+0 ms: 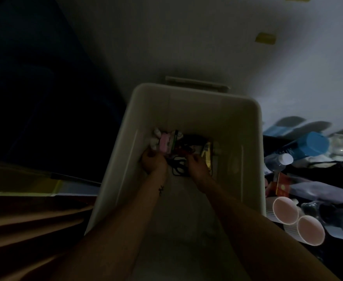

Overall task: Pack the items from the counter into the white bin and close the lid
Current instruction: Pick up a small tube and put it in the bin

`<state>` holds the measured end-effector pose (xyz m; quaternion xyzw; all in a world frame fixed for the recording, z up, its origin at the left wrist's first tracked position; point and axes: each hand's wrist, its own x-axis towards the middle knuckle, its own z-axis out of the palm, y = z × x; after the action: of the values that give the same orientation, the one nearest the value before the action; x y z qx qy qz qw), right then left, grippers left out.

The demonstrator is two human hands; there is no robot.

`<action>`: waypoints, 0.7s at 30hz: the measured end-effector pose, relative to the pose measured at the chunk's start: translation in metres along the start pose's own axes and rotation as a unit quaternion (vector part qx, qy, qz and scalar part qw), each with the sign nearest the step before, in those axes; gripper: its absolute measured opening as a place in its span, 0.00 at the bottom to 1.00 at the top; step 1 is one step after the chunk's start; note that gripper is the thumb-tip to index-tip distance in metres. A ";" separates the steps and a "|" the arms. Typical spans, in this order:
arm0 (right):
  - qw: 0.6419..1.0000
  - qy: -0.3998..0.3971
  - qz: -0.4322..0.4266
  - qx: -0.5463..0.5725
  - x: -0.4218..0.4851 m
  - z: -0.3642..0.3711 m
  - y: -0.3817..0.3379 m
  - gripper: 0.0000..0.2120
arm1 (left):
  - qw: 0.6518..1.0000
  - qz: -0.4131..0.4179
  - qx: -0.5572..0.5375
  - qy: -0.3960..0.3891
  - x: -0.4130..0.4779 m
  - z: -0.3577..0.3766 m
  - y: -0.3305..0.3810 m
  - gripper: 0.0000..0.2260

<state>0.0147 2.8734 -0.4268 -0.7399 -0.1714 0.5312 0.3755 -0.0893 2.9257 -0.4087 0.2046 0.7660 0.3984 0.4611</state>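
Note:
The white bin (195,102) stands open in the middle of the dim view. Both my arms reach down into it. My left hand (154,162) rests at the bin's bottom with curled fingers against a pink and white item (164,141). My right hand (198,166) lies beside a gold packet (207,155). Black scissors (179,166) lie between the two hands. Whether either hand grips anything is too dark to tell. A pale bar that may be the lid's edge (197,84) shows behind the bin's far rim.
To the right, the counter holds a blue-capped container (312,145), a clear bottle with a white cap (282,160), a red packet (282,186) and two pink-rimmed cups (286,209). Yellow notes (265,37) stick on the wall. Dark furniture fills the left.

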 end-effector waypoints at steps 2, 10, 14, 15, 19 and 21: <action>1.000 -0.004 -0.004 -0.001 -0.001 0.000 0.000 0.17 | 1.000 0.001 -0.002 -0.008 -0.001 0.000 0.000 0.14; 0.999 0.000 -0.029 -0.030 -0.005 -0.003 -0.007 0.14 | 0.999 0.033 -0.005 -0.020 0.002 0.000 -0.004 0.13; 0.998 0.008 -0.049 -0.024 -0.003 -0.001 -0.010 0.10 | 0.999 0.009 0.006 -0.054 0.002 0.002 -0.009 0.15; 0.998 0.013 -0.056 -0.023 -0.004 -0.002 -0.012 0.12 | 0.998 0.001 0.007 -0.061 0.003 0.003 -0.010 0.15; 0.997 0.036 -0.059 -0.029 -0.005 -0.007 -0.019 0.20 | 0.995 -0.041 -0.004 -0.096 0.008 0.002 -0.019 0.15; 0.996 0.057 -0.064 -0.027 -0.005 -0.007 -0.021 0.21 | 0.991 -0.045 -0.011 -0.125 0.008 0.003 -0.022 0.17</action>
<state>0.0225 2.8813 -0.4073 -0.7660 -0.2112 0.4583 0.3982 -0.0893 2.9190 -0.4314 0.2128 0.7065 0.3566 0.5731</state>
